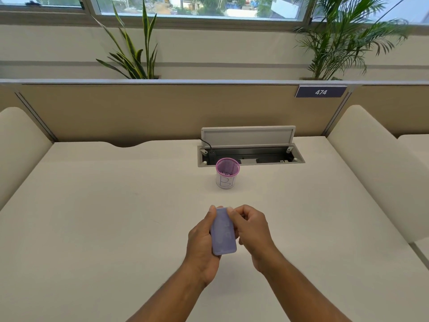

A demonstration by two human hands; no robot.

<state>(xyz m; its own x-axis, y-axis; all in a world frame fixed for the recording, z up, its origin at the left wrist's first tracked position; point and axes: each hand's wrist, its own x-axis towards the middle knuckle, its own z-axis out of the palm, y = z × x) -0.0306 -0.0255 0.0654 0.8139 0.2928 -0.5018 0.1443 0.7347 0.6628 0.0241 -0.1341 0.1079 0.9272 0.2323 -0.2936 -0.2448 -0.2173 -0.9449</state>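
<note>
A flat lavender case with rounded corners [223, 233] is held above the middle of the cream desk [104, 217]. My left hand [201, 240] grips it from the left and beneath, fingertips at its far end. My right hand [251, 226] pinches its upper right edge with curled fingers. Farther back stands a pink mesh cup [227, 173] wrapped in white paper marked "B"; small items lie inside it, too small to make out.
Behind the cup an open cable hatch [250, 154] is sunk into the desk, lid raised, with a black cable plugged in at its left. A tan partition [139, 112] bearing a "474" plate closes the back. Padded cream dividers [371, 163] flank both sides.
</note>
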